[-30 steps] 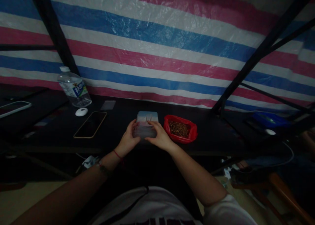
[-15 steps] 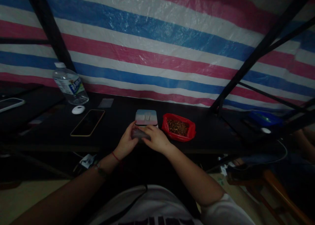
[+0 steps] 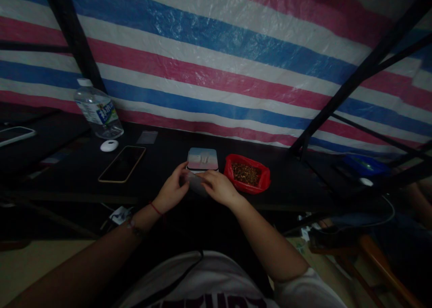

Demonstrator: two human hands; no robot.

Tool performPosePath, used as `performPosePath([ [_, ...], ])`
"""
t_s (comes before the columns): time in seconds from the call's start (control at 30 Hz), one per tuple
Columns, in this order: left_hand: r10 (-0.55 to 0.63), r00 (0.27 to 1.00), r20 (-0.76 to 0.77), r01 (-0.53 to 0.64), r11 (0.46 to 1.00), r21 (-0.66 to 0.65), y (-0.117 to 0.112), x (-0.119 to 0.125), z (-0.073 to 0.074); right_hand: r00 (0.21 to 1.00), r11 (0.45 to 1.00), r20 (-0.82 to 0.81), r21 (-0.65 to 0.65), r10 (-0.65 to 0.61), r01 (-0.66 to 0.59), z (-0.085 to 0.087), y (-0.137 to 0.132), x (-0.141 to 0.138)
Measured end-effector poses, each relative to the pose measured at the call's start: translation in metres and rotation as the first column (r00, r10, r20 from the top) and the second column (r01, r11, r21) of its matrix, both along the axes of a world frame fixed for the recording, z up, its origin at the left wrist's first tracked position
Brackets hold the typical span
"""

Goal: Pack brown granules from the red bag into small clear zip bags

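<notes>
A small see-through plastic bag (image 3: 196,184) is between my two hands at the table's front edge. My left hand (image 3: 173,187) has its left side between thumb and fingers. The fingers of my right hand (image 3: 218,186) are closed on its upper right side. Dim light hides what the bag contains, if anything. Just beyond my fingertips lies a flat, rounded box (image 3: 202,158) with a pale blue and pink picture on top. To the right of it sits a red plastic bag (image 3: 265,182), its mouth spread, with brown crumbly bits (image 3: 246,174) inside.
On the left of the black table (image 3: 172,150) are a phone (image 3: 123,164), a white rounded case (image 3: 109,145), a large clear bottle (image 3: 101,114) and a flat clear bag (image 3: 147,137). Dark metal posts (image 3: 317,114) slant before a striped sheet. Another person's arm (image 3: 420,200) shows far right.
My hands have moved slightly apart, and more of the see-through bag shows between them. The whole view has shifted a little; the things on the table stay in place.
</notes>
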State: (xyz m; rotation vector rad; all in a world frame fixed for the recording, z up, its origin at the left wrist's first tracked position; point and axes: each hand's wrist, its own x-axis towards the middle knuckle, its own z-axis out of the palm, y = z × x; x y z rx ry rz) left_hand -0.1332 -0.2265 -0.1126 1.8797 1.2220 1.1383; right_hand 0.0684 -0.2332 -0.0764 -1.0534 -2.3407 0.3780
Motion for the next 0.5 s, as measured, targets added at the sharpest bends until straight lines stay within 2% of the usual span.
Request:
performPosePath([
  [0.13,-0.009,0.991,-0.137,0.003,0.999,-0.046,0.001,-0.005,-0.001,0.999,0.997,-0.023,-0.067,-0.035,0.034,-0.006,-0.001,0.005],
  [0.23,0.004,0.988,-0.155,-0.008,1.0,-0.026,0.003,-0.007,-0.005,0.978,0.99,-0.177,-0.108,-0.107,0.089,-0.016,-0.002,0.007],
  [0.33,-0.014,0.982,-0.191,0.014,1.0,-0.003,0.004,-0.01,-0.009,0.905,0.956,-0.353,-0.25,-0.237,0.153,-0.028,-0.003,0.007],
  [0.4,-0.029,0.982,-0.187,0.03,1.0,0.003,0.004,-0.011,-0.01,0.87,0.935,-0.42,-0.336,-0.259,0.116,-0.036,-0.003,0.006],
  [0.5,-0.075,0.992,-0.098,0.074,0.997,-0.009,0.003,-0.009,-0.01,0.847,0.94,-0.489,-0.339,-0.211,0.038,-0.045,-0.002,0.003],
])
